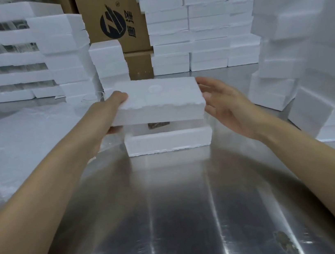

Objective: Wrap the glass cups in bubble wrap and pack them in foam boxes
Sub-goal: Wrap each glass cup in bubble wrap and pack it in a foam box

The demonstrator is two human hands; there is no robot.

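Observation:
A white foam lid (158, 101) hangs tilted just above the white foam box base (168, 141), which stands on the steel table. My left hand (110, 111) grips the lid's left end, thumb on top and fingers underneath. My right hand (223, 101) is open beside the lid's right end, fingers spread, close to or just touching it. In the gap between lid and base a small dark patch of the box's contents (158, 124) shows; the cup itself is hidden.
Stacks of white foam boxes (199, 36) line the back and the right side (303, 60). A brown carton (113, 20) stands behind. Bubble wrap sheets (14, 144) lie at the left. The steel tabletop (175, 222) reaches the near edge.

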